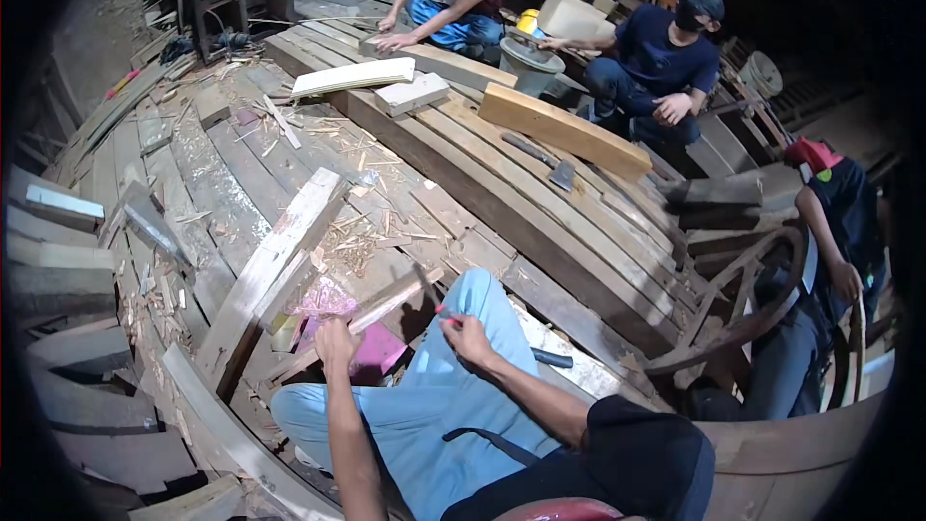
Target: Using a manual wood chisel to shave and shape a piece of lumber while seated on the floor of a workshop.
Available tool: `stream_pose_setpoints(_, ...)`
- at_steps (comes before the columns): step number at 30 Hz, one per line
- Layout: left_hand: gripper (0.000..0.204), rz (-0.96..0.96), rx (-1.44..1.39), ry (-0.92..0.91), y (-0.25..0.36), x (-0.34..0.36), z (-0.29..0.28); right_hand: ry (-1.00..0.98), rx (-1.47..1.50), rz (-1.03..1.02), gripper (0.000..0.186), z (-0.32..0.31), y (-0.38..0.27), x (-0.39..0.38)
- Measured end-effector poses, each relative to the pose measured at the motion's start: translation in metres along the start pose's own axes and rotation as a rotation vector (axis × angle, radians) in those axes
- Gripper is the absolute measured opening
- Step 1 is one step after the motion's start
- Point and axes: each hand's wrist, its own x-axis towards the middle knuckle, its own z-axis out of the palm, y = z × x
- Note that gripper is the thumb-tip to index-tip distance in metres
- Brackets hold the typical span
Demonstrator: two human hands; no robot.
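My left hand (338,342) is closed around a narrow strip of wood (391,301), which slants up to the right in front of my crossed legs. In my right hand (468,338), fingers closed, is a red-handled tool (446,315). A dark part, perhaps its blade, reaches toward the strip, too blurred to name. The tool and strip look close together; whether they touch I cannot tell. Under the strip lies a pink sheet or bag (378,352), partly hidden by my left hand and leg. A black tool handle (552,358) rests beside my right knee.
A long wooden beam (275,265) lies to my left among wood shavings (352,246). Ahead, a raised plank platform (502,198) carries a hatchet (540,159) and a thick board (564,130). Two people sit beyond it; another person is at the right beside a curved wooden frame (743,309).
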Motion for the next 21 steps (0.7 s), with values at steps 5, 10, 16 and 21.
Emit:
stream_pose_setpoints(5,0.037,-0.029,0.019,0.049,-0.020,-0.009,0.005,-0.423,0.476,0.680,0.029,-0.025,-0.053,0.016)
stream_pose_setpoints(10,0.031,-0.027,0.015,0.030,-0.004,-0.007,-0.002,-0.339,0.330,0.440,0.027,-0.023,-0.040,0.006)
stream_pose_setpoints(16,0.031,-0.003,0.033,0.057,-0.013,-0.011,0.003,-0.782,0.478,0.410,0.031,-0.011,-0.052,-0.009)
stream_pose_setpoints(21,0.033,-0.030,0.023,0.069,-0.015,-0.010,0.005,-0.522,0.468,0.347,0.033,0.009,-0.048,-0.028)
